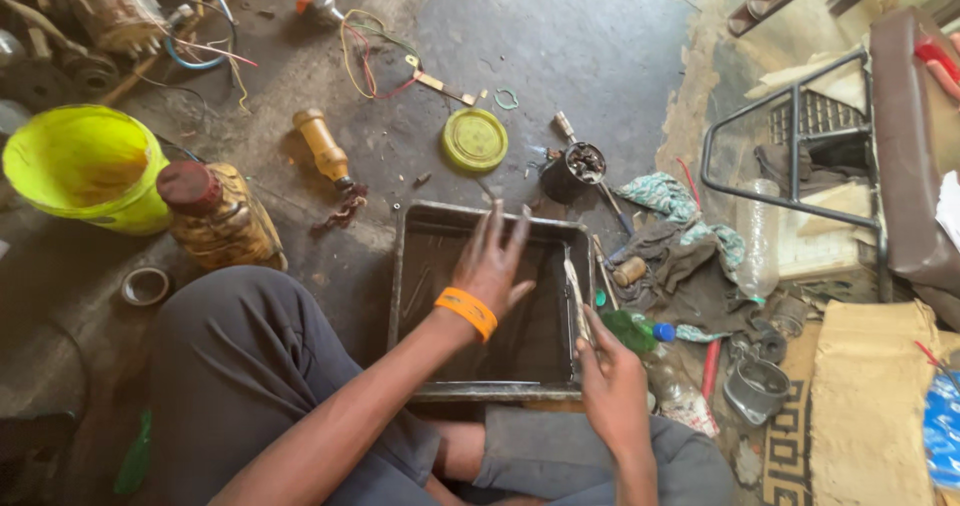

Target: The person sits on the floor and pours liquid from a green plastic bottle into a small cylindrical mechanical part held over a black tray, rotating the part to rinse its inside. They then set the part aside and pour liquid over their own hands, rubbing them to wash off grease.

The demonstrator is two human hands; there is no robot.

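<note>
Right hand (612,386) is closed on a thin brush-like tool (577,301), laid along the right rim of the black tray (410,266). Left hand (492,263), with an orange wristband (466,312), is held over the tray, fingers (500,228) spread, nothing gripped. Tray sits on the floor (560,36) between the knees. Beyond it: yellow lid (475,139), amber bottle (321,146), brown jar (218,216), yellow bucket (85,166) far left.

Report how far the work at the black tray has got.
Done: nothing finished shows. The dark tray sits on the floor, and I cannot tell whether it holds liquid. In hand: the left hand spreads open over the tray, while the right hand holds a thin brush-like tool at its right rim. Left: small parts lie outside the tray.
</note>
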